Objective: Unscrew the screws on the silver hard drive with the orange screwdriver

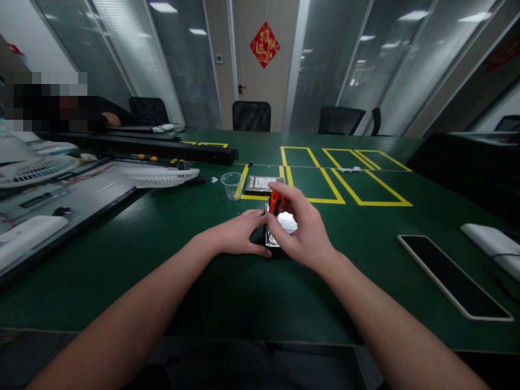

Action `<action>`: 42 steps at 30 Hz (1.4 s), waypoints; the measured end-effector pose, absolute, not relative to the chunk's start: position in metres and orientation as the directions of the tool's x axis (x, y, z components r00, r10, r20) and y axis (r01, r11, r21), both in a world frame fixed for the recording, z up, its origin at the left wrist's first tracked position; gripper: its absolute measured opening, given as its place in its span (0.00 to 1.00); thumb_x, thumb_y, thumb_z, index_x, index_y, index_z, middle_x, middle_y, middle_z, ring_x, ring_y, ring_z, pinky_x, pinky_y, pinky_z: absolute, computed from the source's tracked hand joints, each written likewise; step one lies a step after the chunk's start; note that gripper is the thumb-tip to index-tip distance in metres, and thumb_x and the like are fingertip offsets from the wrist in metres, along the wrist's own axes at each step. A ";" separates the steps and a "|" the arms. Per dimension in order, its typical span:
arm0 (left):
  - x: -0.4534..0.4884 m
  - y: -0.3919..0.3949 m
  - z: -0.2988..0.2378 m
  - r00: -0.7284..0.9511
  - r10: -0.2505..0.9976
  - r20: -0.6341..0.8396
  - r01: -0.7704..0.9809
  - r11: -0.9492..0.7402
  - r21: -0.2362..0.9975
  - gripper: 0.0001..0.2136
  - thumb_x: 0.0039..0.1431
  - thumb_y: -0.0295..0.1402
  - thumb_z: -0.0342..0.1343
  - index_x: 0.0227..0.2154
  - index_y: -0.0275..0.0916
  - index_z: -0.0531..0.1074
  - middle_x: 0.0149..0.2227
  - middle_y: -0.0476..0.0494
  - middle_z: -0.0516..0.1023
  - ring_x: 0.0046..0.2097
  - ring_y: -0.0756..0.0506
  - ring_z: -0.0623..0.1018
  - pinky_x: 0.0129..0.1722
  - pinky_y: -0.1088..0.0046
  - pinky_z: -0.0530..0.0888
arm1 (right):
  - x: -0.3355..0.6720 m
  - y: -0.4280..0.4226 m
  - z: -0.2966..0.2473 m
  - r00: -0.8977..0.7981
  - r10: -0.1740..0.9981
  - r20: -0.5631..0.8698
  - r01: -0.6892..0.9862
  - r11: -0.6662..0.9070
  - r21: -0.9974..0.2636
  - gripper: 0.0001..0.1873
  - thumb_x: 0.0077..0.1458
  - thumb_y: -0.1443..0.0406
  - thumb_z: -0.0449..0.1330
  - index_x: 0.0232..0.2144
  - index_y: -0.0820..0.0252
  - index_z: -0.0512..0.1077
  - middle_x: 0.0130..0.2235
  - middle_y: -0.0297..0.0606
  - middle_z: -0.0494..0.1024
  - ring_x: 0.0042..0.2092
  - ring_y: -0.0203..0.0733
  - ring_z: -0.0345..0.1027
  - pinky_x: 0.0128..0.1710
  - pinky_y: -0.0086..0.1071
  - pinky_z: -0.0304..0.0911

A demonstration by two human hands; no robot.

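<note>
At the table's [195, 309] left edge, a panel [87, 197] is lying flat beside white fan parts [44, 170], and a long black bar [170, 147] is stretching behind them toward the middle. A clear cup [232, 188] is standing left of centre, near the work, perhaps so small parts can go in within easy reach. The left hand [242, 233] is spreading thumb and fingers around the left side of the near drive [287, 221], apparently holding it steady against the table. This drive is sitting midway along the table's near edge, set in from it, squarely before the person. The far drive [262, 184] is lying flat just beyond, on yellow tape [385, 204] that seems to be marking out places. The right hand [307, 225] is closing narrowly on an orange screwdriver [275, 203], index finger reaching over its top, probably for pressing down while turning; the tip is hiding, so I cannot tell what it is meeting. A phone [453, 276] is lying toward the near right corner, with a white box [493, 249] beside it, both leaving the hands room.
</note>
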State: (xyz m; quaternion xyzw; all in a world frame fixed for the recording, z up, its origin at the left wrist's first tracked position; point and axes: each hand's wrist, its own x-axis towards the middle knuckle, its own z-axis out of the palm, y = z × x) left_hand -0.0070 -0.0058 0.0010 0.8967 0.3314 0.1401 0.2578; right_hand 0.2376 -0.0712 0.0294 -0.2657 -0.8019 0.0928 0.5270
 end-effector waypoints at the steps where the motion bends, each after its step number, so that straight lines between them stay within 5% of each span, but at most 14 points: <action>1: -0.007 -0.006 0.001 0.744 0.664 0.077 0.522 -0.649 0.553 0.44 0.64 0.59 0.86 0.77 0.48 0.82 0.78 0.31 0.84 0.83 0.17 0.78 0.84 0.35 0.78 | 0.238 -0.071 0.029 -0.302 0.534 0.789 0.331 0.835 -0.439 0.37 0.77 0.69 0.67 0.83 0.46 0.72 0.72 0.50 0.88 0.66 0.60 0.89 0.72 0.61 0.88; 7: -0.007 -0.006 0.000 0.740 0.668 0.079 0.520 -0.642 0.563 0.45 0.63 0.57 0.87 0.78 0.47 0.82 0.83 0.30 0.81 0.86 0.17 0.76 0.88 0.34 0.73 | 0.238 -0.069 0.026 -0.293 0.538 0.791 0.321 0.834 -0.448 0.36 0.77 0.68 0.68 0.82 0.47 0.73 0.73 0.50 0.87 0.66 0.60 0.90 0.67 0.57 0.90; 15: -0.008 -0.005 -0.002 0.731 0.678 0.072 0.529 -0.630 0.568 0.46 0.62 0.57 0.87 0.78 0.47 0.82 0.86 0.28 0.78 0.88 0.18 0.73 0.90 0.32 0.70 | 0.240 -0.068 0.033 -0.310 0.528 0.791 0.368 0.834 -0.412 0.31 0.79 0.67 0.69 0.78 0.46 0.77 0.63 0.46 0.91 0.56 0.57 0.88 0.62 0.55 0.90; 20: -0.006 -0.007 0.002 0.739 0.670 0.070 0.525 -0.637 0.564 0.45 0.64 0.57 0.86 0.78 0.46 0.82 0.81 0.28 0.83 0.86 0.17 0.76 0.88 0.33 0.74 | 0.238 -0.069 0.030 -0.298 0.515 0.804 0.335 0.845 -0.417 0.34 0.78 0.70 0.66 0.80 0.45 0.75 0.68 0.47 0.89 0.61 0.57 0.89 0.66 0.56 0.90; 29: -0.008 -0.007 0.002 0.729 0.682 0.056 0.543 -0.626 0.560 0.47 0.63 0.57 0.87 0.80 0.48 0.81 0.85 0.29 0.78 0.88 0.17 0.73 0.90 0.33 0.71 | 0.239 -0.071 0.033 -0.301 0.494 0.815 0.314 0.859 -0.405 0.35 0.78 0.70 0.68 0.81 0.45 0.75 0.72 0.47 0.88 0.66 0.58 0.89 0.71 0.56 0.88; 42: -0.010 -0.002 -0.008 0.737 0.671 0.079 0.524 -0.641 0.562 0.49 0.63 0.59 0.87 0.82 0.48 0.79 0.88 0.26 0.75 0.89 0.17 0.73 0.91 0.28 0.68 | 0.239 -0.070 0.033 -0.308 0.513 0.801 0.362 0.842 -0.400 0.30 0.80 0.67 0.67 0.79 0.46 0.77 0.62 0.45 0.90 0.54 0.55 0.87 0.59 0.53 0.91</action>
